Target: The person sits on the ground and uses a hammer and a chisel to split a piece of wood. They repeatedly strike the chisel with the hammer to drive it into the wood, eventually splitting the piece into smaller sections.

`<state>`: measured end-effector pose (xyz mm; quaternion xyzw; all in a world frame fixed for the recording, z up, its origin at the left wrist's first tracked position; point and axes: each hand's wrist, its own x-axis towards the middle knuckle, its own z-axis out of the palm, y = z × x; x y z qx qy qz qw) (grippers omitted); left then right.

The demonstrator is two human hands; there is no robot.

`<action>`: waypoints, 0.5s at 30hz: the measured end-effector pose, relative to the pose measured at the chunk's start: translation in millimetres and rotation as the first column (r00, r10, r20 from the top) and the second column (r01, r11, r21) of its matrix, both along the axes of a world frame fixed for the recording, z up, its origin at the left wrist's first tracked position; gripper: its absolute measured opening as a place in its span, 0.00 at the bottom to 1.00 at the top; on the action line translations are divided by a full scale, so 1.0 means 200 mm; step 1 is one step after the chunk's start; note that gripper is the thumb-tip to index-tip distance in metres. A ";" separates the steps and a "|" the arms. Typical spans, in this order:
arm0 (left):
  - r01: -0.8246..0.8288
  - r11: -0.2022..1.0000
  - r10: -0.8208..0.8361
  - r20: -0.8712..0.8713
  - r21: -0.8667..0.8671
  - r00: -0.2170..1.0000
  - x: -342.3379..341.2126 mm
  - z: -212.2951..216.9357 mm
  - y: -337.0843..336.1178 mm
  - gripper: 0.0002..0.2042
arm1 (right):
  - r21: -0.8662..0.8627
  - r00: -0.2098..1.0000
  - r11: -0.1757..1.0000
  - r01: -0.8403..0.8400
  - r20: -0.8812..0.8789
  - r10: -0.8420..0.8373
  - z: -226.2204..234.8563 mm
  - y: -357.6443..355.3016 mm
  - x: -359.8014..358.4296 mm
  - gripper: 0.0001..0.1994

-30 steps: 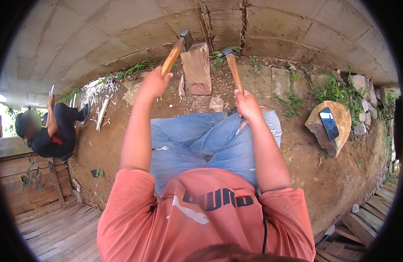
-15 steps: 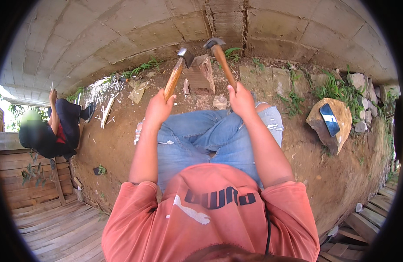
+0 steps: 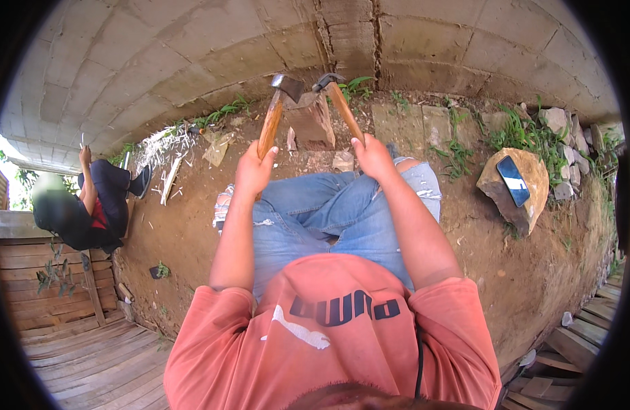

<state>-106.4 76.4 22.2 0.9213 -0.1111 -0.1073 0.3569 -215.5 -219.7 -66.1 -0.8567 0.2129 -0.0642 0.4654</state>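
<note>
My left hand (image 3: 253,169) is closed around the wooden handle of a small hatchet (image 3: 271,123), whose metal head points up and away from me. In my right hand (image 3: 375,157) is a hammer (image 3: 344,109) with a wooden handle and a dark head that looks clawed. The two heads are close together, the hammer's just right of the hatchet's; whether they touch I cannot tell. Below and behind them a reddish-brown block of wood (image 3: 311,128) stands on the soil, its top partly hidden by the hatchet head. My legs are crossed in front of it.
A block wall (image 3: 438,41) rises beyond the wood. On the right, a phone (image 3: 512,181) lies on a large stone (image 3: 489,183), near piled rocks (image 3: 568,147). Pale wood shavings (image 3: 168,145) and another seated person (image 3: 89,201) are at left. Planks (image 3: 89,355) lie lower left.
The hammer head has come down and left, nearer the hatchet head. The hatchet has tipped slightly left, and my right hand has lowered a little.
</note>
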 end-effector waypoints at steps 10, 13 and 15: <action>0.104 0.985 -0.120 0.115 0.135 0.986 0.04 0.01 -0.09 0.18 | 0.363 0.992 0.932 0.013 -0.120 0.033 -0.02 -0.05 0.02 0.21; 0.097 0.988 -0.109 0.096 0.119 0.989 0.05 -0.05 -0.07 0.18 | 0.411 0.996 0.912 0.006 -0.081 0.029 -0.07 -0.06 0.03 0.19; 0.090 0.990 -0.098 0.073 0.105 0.993 0.04 -0.05 -0.07 0.18 | 0.478 0.999 0.878 0.008 -0.049 0.018 -0.09 -0.05 0.04 0.15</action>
